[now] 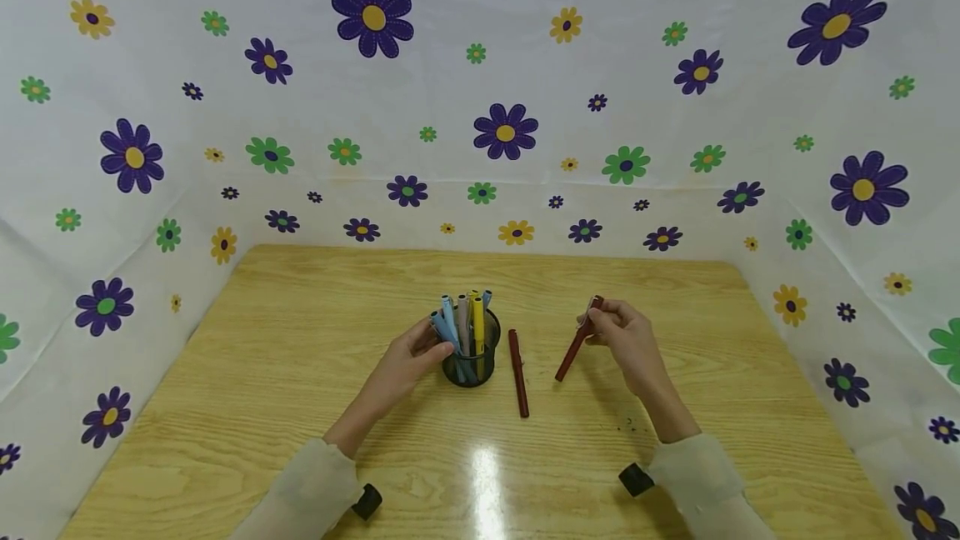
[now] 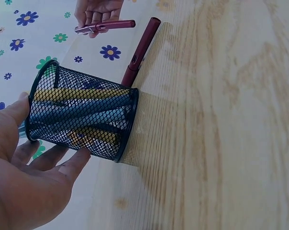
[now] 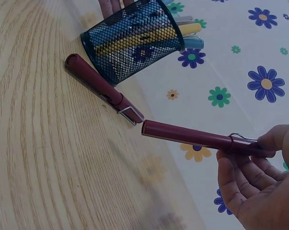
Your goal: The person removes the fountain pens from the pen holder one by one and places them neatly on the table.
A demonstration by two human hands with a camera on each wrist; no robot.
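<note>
A black mesh pen cup (image 1: 468, 369) stands upright on the table, filled with several blue, yellow and grey pens (image 1: 478, 323). My left hand (image 1: 412, 355) holds the cup from its left side, thumb near the rim and fingers around the mesh (image 2: 80, 115). To the right, my right hand (image 1: 626, 338) pinches a dark red pen (image 1: 576, 348) by its clip end, and the pen slants down and left above the table. A second dark red pen (image 1: 519, 375) lies on the wood between the cup and my right hand, its metal clip (image 3: 127, 115) visible in the right wrist view.
The wooden table (image 1: 315, 298) has light grain and a bright glare patch near its front. Small dark specks (image 1: 628, 425) lie below my right hand. A white flower-printed cloth (image 1: 450, 90) walls the back and both sides.
</note>
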